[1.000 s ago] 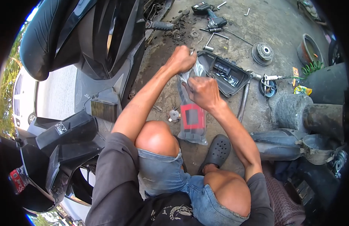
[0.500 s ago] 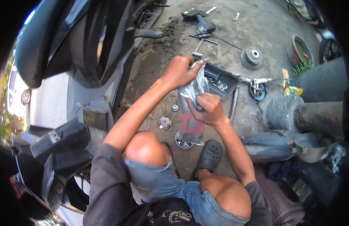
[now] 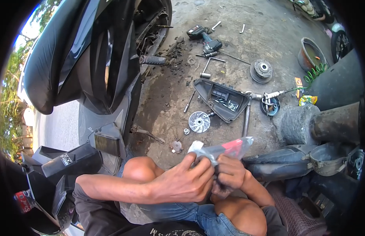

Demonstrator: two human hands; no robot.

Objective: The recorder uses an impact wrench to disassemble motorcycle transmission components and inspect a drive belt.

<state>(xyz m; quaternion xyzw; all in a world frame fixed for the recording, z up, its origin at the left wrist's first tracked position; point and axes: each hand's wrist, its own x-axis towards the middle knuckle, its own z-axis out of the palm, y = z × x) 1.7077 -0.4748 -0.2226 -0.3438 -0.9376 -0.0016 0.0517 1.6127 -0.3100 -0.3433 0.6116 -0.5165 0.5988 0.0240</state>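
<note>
A clear plastic bag [image 3: 242, 146] with something red inside is bunched up over my knees, its flat end pointing away to the right. My left hand [image 3: 184, 179] has its fingers curled around the gathered end of the bag. Close against it, my right hand [image 3: 231, 173] is closed on the bag's near side. A whitish piece [image 3: 195, 147] sticks up above my left fingers. What lies under the fingers of both hands is hidden.
Beyond my hands lie a finned metal disc [image 3: 199, 122], a black housing [image 3: 239, 106] holding bolts, a cordless impact driver [image 3: 206, 40] and a round pulley [image 3: 262, 70]. A scooter [image 3: 99, 70] stands at left. Dark cylinders [image 3: 336, 122] and a bucket [image 3: 308, 55] are at right.
Both hands have come nearer my body and closer together. The bag, which hung down between them, now points away to the right, and the finned disc is uncovered. My view has shifted too.
</note>
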